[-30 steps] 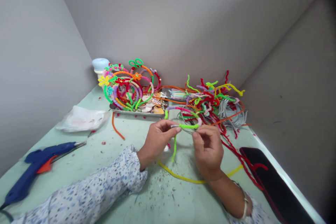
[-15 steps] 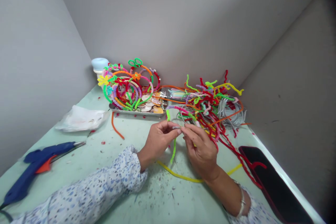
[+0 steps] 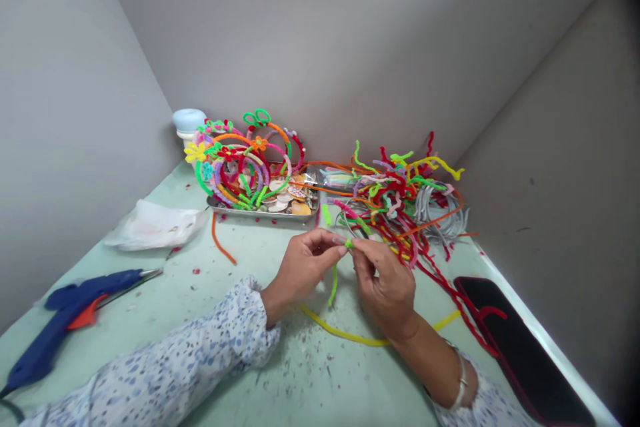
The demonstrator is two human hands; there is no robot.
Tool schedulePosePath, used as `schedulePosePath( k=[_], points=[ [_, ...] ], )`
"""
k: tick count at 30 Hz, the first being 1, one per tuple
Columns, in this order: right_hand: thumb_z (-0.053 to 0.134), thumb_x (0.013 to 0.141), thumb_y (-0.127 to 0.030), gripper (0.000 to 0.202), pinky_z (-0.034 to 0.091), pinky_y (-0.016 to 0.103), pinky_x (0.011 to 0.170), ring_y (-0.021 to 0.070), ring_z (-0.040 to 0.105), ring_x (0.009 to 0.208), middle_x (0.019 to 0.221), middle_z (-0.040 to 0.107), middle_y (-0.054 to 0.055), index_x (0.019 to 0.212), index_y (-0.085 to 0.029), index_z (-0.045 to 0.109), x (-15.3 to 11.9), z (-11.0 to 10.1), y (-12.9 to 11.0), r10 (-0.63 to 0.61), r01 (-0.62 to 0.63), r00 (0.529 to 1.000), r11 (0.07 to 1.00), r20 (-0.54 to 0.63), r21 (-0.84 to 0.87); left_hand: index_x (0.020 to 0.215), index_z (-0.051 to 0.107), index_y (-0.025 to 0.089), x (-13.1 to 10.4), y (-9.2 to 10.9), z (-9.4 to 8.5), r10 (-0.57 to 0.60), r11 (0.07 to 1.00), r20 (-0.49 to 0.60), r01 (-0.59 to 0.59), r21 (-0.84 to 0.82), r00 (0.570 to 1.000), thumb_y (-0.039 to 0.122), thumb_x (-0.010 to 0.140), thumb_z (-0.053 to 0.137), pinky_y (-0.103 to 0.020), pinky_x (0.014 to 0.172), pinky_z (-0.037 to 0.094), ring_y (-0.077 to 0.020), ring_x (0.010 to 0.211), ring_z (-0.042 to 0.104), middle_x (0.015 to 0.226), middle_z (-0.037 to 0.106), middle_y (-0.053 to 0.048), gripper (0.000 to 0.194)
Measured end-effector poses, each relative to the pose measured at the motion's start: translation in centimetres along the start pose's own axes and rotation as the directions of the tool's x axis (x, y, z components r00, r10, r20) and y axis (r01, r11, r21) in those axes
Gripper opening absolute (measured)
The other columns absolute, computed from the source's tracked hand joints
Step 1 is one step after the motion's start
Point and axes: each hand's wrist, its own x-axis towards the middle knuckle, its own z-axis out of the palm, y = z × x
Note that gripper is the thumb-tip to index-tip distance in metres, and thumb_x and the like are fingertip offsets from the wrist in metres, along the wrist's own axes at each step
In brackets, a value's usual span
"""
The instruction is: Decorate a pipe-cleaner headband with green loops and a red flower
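Note:
My left hand (image 3: 305, 263) pinches the thin grey end of a headband (image 3: 340, 240) between thumb and forefinger. A bright green pipe cleaner (image 3: 334, 287) is bent around that end at the fingertips, and its tail hangs below. My right hand (image 3: 384, 283) is closed, thumb and forefinger on the green loop right beside the left fingertips. Behind the hands, pink and green wrapped parts (image 3: 353, 215) of what looks like the same headband show; the hands hide the rest. A yellow pipe cleaner (image 3: 345, 333) lies on the table under my wrists.
Finished fuzzy headbands (image 3: 240, 167) rest on a metal tray (image 3: 265, 214) of small decorations. At right are tangled pipe cleaners (image 3: 395, 187), grey bands (image 3: 435, 217) and a phone (image 3: 520, 347). A blue glue gun (image 3: 70, 313) and a plastic packet (image 3: 155, 225) lie left.
The green pipe cleaner now bends over the grey end at my fingertips, where only grey showed before. My right fingers have shifted, and the wrapped band behind has turned slightly.

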Motion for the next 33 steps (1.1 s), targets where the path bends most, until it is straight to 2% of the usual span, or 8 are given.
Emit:
schedulePosePath(
  k=[4, 10, 16, 26, 30, 33],
  points=[
    [0.055, 0.084, -0.011, 0.030, 0.053, 0.027, 0.078, 0.0150, 0.066, 0.087, 0.095, 0.070, 0.003, 0.110, -0.025, 0.058, 0.2, -0.1, -0.2, 0.020, -0.020, 1.000, 1.000, 0.010, -0.003, 0.079, 0.063, 0.015, 0.1, 0.2, 0.0, -0.041, 0.999, 0.018, 0.041, -0.008, 0.999, 0.026, 0.071, 0.069, -0.024, 0.068, 0.044, -0.0112, 0.070, 0.057, 0.077, 0.065, -0.002, 0.015],
    [0.053, 0.084, -0.011, 0.036, 0.052, 0.027, 0.081, 0.0149, 0.066, 0.092, 0.101, 0.069, 0.004, 0.116, -0.027, 0.058, 0.0, -0.2, 0.0, -0.024, 0.025, 0.999, 1.000, 0.047, -0.011, 0.078, 0.063, 0.014, 0.0, 0.4, 0.0, -0.052, 0.998, 0.010, 0.052, -0.023, 0.999, 0.026, 0.071, 0.069, -0.024, 0.070, 0.044, -0.0118, 0.072, 0.057, 0.077, 0.065, -0.002, 0.015],
    [0.055, 0.084, -0.010, 0.035, 0.051, 0.025, 0.081, 0.0146, 0.065, 0.091, 0.100, 0.069, 0.004, 0.116, -0.024, 0.058, 0.2, -0.3, -0.3, -0.018, 0.021, 0.998, 0.998, 0.061, -0.060, 0.077, 0.062, 0.014, -0.1, 0.3, 0.1, -0.051, 0.999, 0.006, 0.051, -0.001, 0.999, 0.026, 0.072, 0.067, -0.024, 0.069, 0.044, -0.0114, 0.069, 0.056, 0.075, 0.064, -0.002, 0.014],
    [0.048, 0.088, -0.014, 0.023, 0.049, 0.025, 0.077, 0.0152, 0.064, 0.088, 0.093, 0.068, 0.005, 0.108, -0.021, 0.058, 0.6, -0.4, -0.8, 0.038, -0.031, 0.997, 0.994, 0.063, -0.106, 0.083, 0.064, 0.015, -0.1, -0.2, 0.1, 0.025, 0.999, 0.012, -0.025, 0.026, 1.000, 0.027, 0.072, 0.068, -0.025, 0.071, 0.044, -0.0128, 0.073, 0.057, 0.079, 0.065, -0.003, 0.016],
    [0.046, 0.089, -0.016, 0.020, 0.049, 0.025, 0.073, 0.0159, 0.063, 0.085, 0.090, 0.066, 0.006, 0.105, -0.020, 0.057, 0.7, -0.5, -1.0, 0.058, -0.050, 0.996, 0.991, 0.064, -0.123, 0.082, 0.066, 0.016, 0.0, -0.4, 0.0, 0.092, 0.988, 0.014, -0.093, 0.125, 0.996, 0.027, 0.074, 0.066, -0.023, 0.062, 0.041, -0.0108, 0.066, 0.052, 0.076, 0.061, -0.002, 0.014],
    [0.045, 0.090, -0.015, 0.019, 0.048, 0.025, 0.073, 0.0162, 0.062, 0.086, 0.091, 0.066, 0.006, 0.105, -0.019, 0.056, 0.7, -0.5, -1.1, 0.058, -0.048, 0.995, 0.991, 0.075, -0.123, 0.081, 0.067, 0.017, -0.2, 0.0, 0.0, 0.186, 0.956, 0.007, -0.183, 0.231, 0.982, 0.026, 0.077, 0.063, -0.023, 0.064, 0.041, -0.0116, 0.068, 0.052, 0.079, 0.061, -0.002, 0.011]
  ],
)
